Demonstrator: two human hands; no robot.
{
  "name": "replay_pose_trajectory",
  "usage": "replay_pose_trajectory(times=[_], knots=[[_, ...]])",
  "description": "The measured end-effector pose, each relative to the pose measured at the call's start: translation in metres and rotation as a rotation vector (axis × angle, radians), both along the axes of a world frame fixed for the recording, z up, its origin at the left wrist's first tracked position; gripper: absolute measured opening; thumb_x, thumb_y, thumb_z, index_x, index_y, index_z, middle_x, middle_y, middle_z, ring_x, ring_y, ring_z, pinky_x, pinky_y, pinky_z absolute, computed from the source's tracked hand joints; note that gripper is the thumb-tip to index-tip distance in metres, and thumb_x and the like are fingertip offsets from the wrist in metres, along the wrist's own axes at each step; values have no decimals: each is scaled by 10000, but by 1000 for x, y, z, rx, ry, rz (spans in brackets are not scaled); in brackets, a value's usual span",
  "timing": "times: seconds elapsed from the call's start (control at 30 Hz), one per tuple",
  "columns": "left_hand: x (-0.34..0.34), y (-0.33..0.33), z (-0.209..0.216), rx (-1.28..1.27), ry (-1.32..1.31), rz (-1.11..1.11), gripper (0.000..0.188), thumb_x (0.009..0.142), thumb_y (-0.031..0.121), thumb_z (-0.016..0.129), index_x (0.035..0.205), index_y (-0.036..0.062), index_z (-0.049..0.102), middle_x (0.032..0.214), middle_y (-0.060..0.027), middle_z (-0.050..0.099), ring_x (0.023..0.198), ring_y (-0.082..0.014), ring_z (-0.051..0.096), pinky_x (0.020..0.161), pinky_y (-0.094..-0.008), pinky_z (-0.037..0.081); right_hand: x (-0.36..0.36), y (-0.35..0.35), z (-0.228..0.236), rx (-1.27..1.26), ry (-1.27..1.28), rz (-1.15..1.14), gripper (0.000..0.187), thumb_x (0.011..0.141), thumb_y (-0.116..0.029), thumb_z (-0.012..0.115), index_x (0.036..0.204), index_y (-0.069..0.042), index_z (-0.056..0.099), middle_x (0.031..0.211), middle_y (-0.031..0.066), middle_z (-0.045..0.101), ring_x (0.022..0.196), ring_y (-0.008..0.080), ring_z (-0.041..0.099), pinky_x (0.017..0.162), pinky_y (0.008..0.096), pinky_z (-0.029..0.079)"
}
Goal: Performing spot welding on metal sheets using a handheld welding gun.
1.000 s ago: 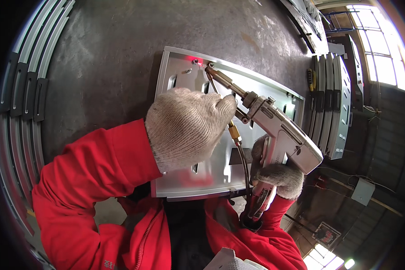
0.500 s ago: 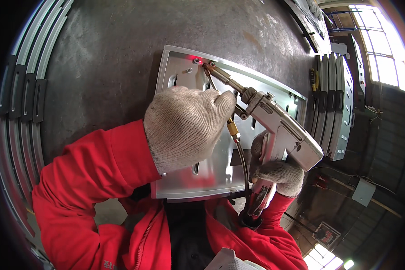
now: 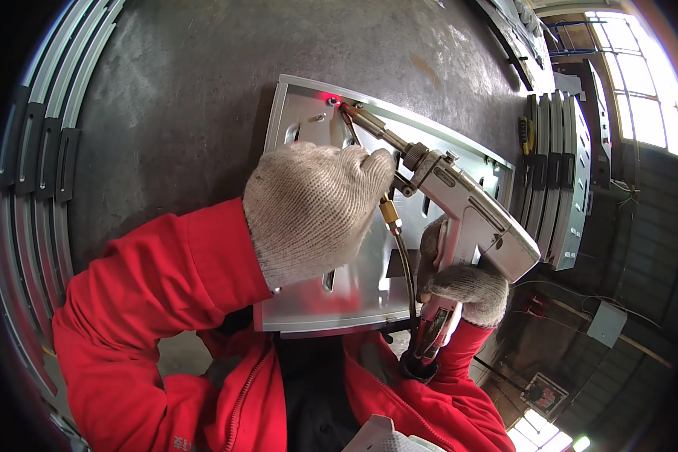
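Note:
A silver welding gun [image 3: 463,200] slants across a shallow metal panel [image 3: 369,297] with raised edges and slots. My right hand [image 3: 471,292], in a knit glove, is wrapped round its grip. The copper-coloured nozzle tip [image 3: 346,111] is at the panel's far left corner, close to a small stud [image 3: 334,101] lit by a red glow. My gloved left hand [image 3: 316,207] is closed over the panel, around the thin wire feed tube [image 3: 353,134] beside the nozzle; most of its fingers are hidden. A brass fitting [image 3: 390,213] joins that tube to a dark hose [image 3: 409,279].
The panel lies on a dark metal table [image 3: 181,90]. Long metal rails [image 3: 41,158] stand in a row at the left edge. More stacked panels [image 3: 565,181] stand at the right, with a yellow-and-black tool [image 3: 526,134] beside them.
The panel's far left corner has shifted very slightly to the right, with my left hand. The red glow now sits nearer the stud. Both hands keep their grips.

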State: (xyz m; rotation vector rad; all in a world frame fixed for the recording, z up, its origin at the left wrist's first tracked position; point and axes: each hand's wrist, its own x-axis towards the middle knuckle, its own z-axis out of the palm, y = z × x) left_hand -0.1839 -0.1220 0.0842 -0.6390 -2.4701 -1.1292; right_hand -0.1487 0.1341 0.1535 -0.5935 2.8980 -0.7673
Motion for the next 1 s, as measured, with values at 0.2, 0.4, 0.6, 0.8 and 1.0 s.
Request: replay_pose_trajectory(times=[0.2, 0.4, 0.6, 0.8, 1.0], knots=[[1, 0, 0, -1, 3, 19, 286, 766, -31, 771, 1021, 30, 659, 729, -68, 639, 510, -237, 558, 516, -367, 481, 1, 3, -7, 17, 52, 25, 376, 772, -73, 786, 1127, 37, 729, 963, 126, 764, 663, 269, 696, 552, 366, 582], [1, 1, 1, -11, 5, 34, 274, 760, -32, 769, 998, 42, 655, 723, -61, 634, 509, -235, 552, 517, -369, 476, 1, 11, -12, 39, 106, 41, 366, 772, -57, 785, 1122, 36, 732, 957, 122, 766, 675, 266, 701, 553, 364, 584], [2, 0, 1, -12, 1, 22, 258, 757, -34, 762, 963, 56, 635, 720, -58, 630, 507, -238, 546, 521, -371, 477, 5, 17, -18, 61, 161, 58, 357, 772, -41, 784, 1117, 35, 736, 951, 119, 768, 688, 264, 706, 555, 363, 587], [3, 1, 2, 0, 0, 20, 255, 751, -35, 759, 935, 66, 615, 718, -57, 627, 503, -242, 538, 523, -371, 478, 13, 24, -21, 84, 220, 79, 348, 772, -26, 783, 1113, 34, 739, 945, 115, 770, 700, 262, 712, 556, 361, 589], [2, 0, 3, 26, -24, -4, 268, 742, -33, 761, 954, 56, 625, 712, -58, 623, 509, -239, 539, 523, -369, 478, 10, 29, -27, 107, 276, 99, 341, 772, -10, 782, 1108, 33, 742, 939, 111, 772, 713, 260, 717, 557, 360, 591]])
